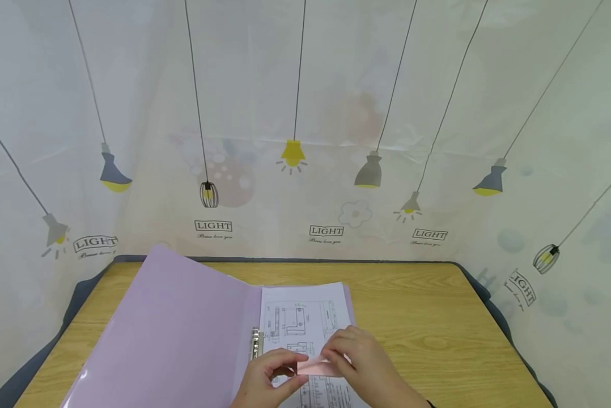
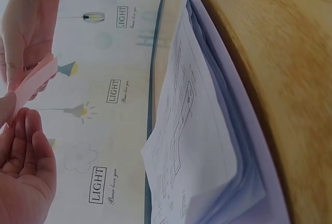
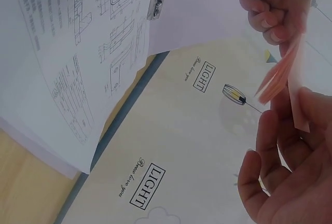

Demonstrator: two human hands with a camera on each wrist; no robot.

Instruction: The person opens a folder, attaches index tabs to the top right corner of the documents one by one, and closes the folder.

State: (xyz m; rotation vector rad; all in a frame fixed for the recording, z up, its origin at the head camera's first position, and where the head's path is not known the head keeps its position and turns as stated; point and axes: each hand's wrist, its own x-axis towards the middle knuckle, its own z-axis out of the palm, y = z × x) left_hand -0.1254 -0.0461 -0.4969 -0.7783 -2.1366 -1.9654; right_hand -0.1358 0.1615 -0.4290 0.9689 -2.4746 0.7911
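Note:
A small pad of pink sticky notes [image 1: 319, 368] is held up over the printed pages. My left hand [image 1: 272, 378] pinches its left end between thumb and fingers. At the other end, my right hand [image 1: 359, 360] grips the pink paper with thumb and bent fingers. In the right wrist view the pink notes [image 3: 280, 76] look layered, with one strip standing apart from the rest. Beneath both hands lies a stack of white sheets [image 1: 313, 294] with technical drawings, inside an open lilac ring binder [image 1: 183, 323].
The binder's metal clip [image 1: 256, 343] stands at the spine, left of the sheets. Its raised cover leans to the left. The wood-grain table [image 1: 428, 317] extends to the right, and a curtain [image 1: 264, 85] printed with hanging lamps hangs behind its far edge.

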